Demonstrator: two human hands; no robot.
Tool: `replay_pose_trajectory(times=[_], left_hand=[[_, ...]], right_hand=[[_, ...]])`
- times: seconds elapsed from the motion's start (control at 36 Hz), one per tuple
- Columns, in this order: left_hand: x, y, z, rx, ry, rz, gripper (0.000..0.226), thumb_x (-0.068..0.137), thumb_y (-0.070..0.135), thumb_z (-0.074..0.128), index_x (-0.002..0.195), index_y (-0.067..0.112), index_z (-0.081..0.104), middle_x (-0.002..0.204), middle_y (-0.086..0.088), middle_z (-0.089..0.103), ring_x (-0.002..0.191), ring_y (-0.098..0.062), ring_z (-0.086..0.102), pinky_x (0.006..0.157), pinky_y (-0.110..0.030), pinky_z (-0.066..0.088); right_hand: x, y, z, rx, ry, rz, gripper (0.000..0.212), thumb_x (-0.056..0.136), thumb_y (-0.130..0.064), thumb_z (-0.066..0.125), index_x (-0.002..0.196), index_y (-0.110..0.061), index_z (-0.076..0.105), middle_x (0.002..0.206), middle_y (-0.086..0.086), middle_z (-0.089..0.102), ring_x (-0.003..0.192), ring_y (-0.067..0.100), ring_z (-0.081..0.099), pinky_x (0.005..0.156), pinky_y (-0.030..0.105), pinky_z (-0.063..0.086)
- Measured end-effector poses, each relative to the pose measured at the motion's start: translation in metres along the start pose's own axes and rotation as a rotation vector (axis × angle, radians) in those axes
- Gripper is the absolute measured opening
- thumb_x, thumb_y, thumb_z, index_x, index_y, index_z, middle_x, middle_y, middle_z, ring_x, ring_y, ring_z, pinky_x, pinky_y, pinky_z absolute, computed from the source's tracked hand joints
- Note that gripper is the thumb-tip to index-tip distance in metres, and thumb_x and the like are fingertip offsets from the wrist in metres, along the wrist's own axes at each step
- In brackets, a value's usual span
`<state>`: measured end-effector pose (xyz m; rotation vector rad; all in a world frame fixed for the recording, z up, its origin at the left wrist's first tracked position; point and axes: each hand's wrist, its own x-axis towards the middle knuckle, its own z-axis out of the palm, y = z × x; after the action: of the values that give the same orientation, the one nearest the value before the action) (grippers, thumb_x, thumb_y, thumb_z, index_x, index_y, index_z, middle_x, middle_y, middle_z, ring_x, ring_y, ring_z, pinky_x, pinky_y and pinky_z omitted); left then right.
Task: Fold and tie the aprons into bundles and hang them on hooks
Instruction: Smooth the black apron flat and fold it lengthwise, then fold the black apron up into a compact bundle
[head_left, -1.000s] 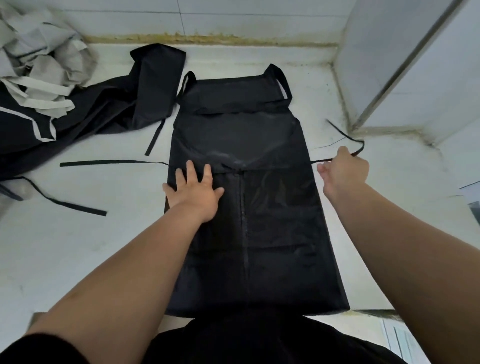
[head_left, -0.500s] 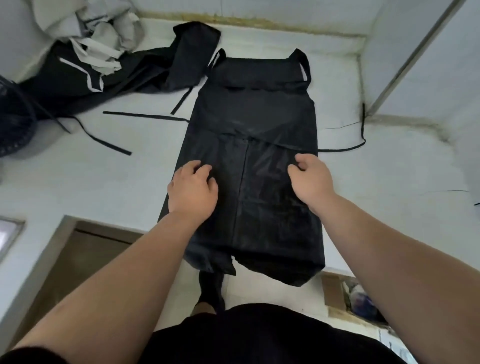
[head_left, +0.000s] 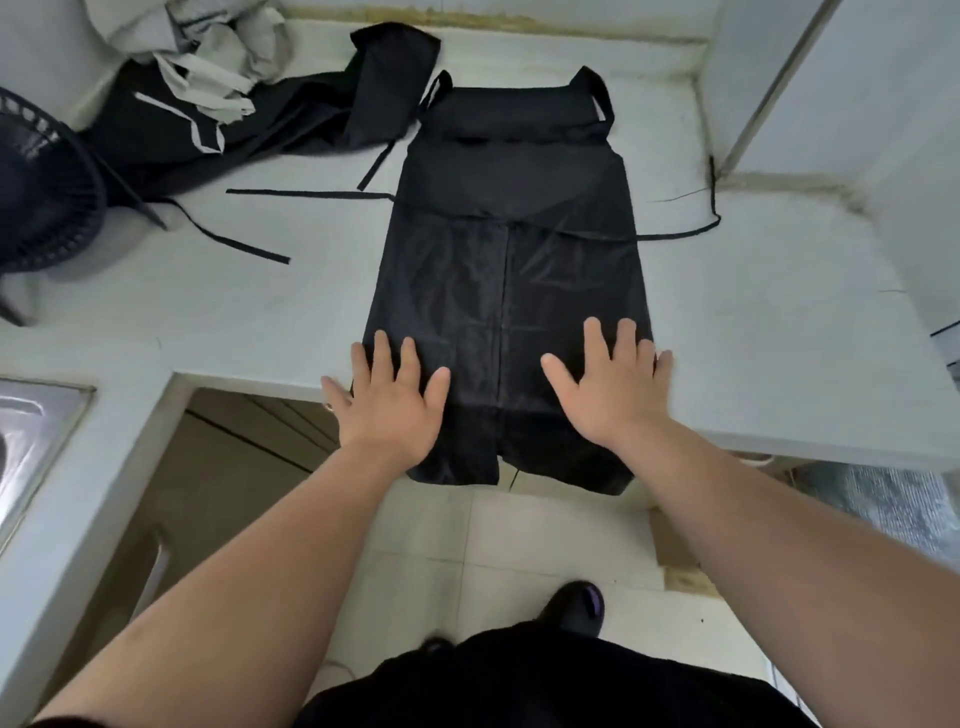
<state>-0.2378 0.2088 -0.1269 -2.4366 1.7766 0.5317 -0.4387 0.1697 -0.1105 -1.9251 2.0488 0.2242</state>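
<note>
Two hands lie flat on one black apron (head_left: 511, 218), which is spread lengthwise on the white counter (head_left: 779, 338), its bib at the far end and its hem drooping over the near edge toward the tiled floor. The left hand (head_left: 389, 410) and the right hand (head_left: 610, 387) hold nothing: fingers straight and splayed, palms down on the near part of the cloth, one on each side of the centre line where the two folded-in side panels meet. Pressed this way, they likely flatten the slippery fabric and keep the long folds from springing open before the next fold or roll. The left waist tie (head_left: 311, 193) runs out straight to the left and the right waist tie (head_left: 680, 235) curls off to the right, both clear of the body, probably left free so they can wrap the bundle later. At far left sits a heap of other aprons (head_left: 234, 114), black and grey, still unfolded, beside a dark wire fan (head_left: 41, 202). A steel sink (head_left: 36, 431) shows at near left. No hooks are in view.
</note>
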Motion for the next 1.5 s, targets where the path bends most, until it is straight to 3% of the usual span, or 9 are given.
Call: replay_pose_trajectory(times=[0.47,0.64,0.78,0.94,1.06,1.22,1.31,1.44,1.5], left_hand=[[0.007,-0.011,0.012,0.109,0.086,0.125,0.066,0.095,0.063,0.005,0.153,0.032,0.0,0.162,-0.005,-0.005,0.147,-0.031,-0.009,0.112,-0.061,-0.006],[-0.01,-0.024,0.009,-0.412,0.267,0.236,0.042,0.103,0.032,0.029,0.141,0.02,0.045,0.155,-0.004,0.028,0.147,-0.023,0.01,0.119,-0.044,-0.004],[-0.028,-0.039,0.016,-0.784,0.546,0.006,0.018,0.097,0.012,0.042,0.108,0.012,0.056,0.116,-0.002,0.049,0.11,-0.021,0.049,0.096,-0.024,0.036],[-0.026,-0.05,0.025,-1.171,0.182,-0.539,0.021,0.095,0.013,0.038,0.116,0.015,0.04,0.114,-0.004,0.049,0.096,-0.023,0.048,0.085,-0.033,0.041],[-0.014,-0.051,0.022,-1.287,0.019,-0.5,0.06,0.092,0.014,0.051,0.146,0.012,0.024,0.126,0.001,0.046,0.108,-0.023,0.044,0.092,-0.035,0.037],[-0.005,-0.051,0.025,-1.385,-0.046,-0.451,0.051,0.089,0.017,0.063,0.136,0.017,0.042,0.118,0.007,0.049,0.107,-0.014,0.04,0.095,-0.034,0.031],[-0.008,-0.054,0.027,-1.38,-0.068,-0.406,0.048,0.089,0.023,0.067,0.132,0.018,0.048,0.118,0.008,0.052,0.109,-0.012,0.042,0.105,-0.038,0.031],[-0.027,-0.062,0.037,-1.303,-0.163,-0.305,0.027,0.084,0.041,0.07,0.104,0.026,0.06,0.101,0.015,0.06,0.104,-0.009,0.051,0.095,-0.027,0.033],[-0.036,-0.068,0.037,-1.279,-0.244,-0.298,0.042,0.074,0.063,0.068,0.1,0.03,0.061,0.106,0.016,0.061,0.105,-0.007,0.052,0.101,-0.028,0.032]], right_hand=[[-0.016,-0.019,0.027,-0.029,0.102,0.03,0.066,0.094,-0.064,0.019,0.149,-0.03,0.02,0.158,0.01,0.014,0.143,0.035,0.016,0.117,0.052,0.002],[-0.033,-0.017,0.024,0.399,0.242,-0.091,0.041,0.101,-0.024,0.039,0.141,-0.017,0.044,0.149,0.006,0.038,0.14,0.02,0.031,0.118,0.035,0.018],[-0.051,-0.008,0.025,0.564,0.491,0.032,0.036,0.093,-0.003,0.045,0.126,-0.01,0.056,0.128,0.006,0.056,0.12,0.022,0.051,0.103,0.027,0.037],[-0.055,0.011,0.049,0.97,0.469,0.549,0.035,0.079,0.002,0.052,0.11,-0.009,0.039,0.113,0.009,0.045,0.1,0.029,0.053,0.079,0.03,0.044],[-0.05,0.015,0.055,1.243,0.269,0.736,0.065,0.085,-0.011,0.061,0.14,-0.006,0.026,0.121,0.003,0.041,0.104,0.02,0.045,0.084,0.024,0.035],[-0.047,0.025,0.053,1.344,0.063,0.641,0.039,0.089,-0.01,0.062,0.125,-0.005,0.048,0.114,0.003,0.056,0.08,0.013,0.051,0.048,0.01,0.04],[-0.051,0.034,0.055,1.355,0.041,0.585,0.034,0.088,-0.014,0.065,0.12,-0.008,0.055,0.112,0.001,0.06,0.078,0.008,0.051,0.067,0.017,0.04],[-0.062,0.043,0.061,1.345,-0.019,0.52,0.022,0.086,-0.022,0.068,0.105,-0.017,0.058,0.106,-0.003,0.064,0.094,0.014,0.059,0.083,0.028,0.044],[-0.068,0.045,0.061,1.412,-0.087,0.532,0.023,0.085,-0.024,0.069,0.104,-0.019,0.058,0.107,0.0,0.068,0.096,0.016,0.064,0.088,0.032,0.05]])
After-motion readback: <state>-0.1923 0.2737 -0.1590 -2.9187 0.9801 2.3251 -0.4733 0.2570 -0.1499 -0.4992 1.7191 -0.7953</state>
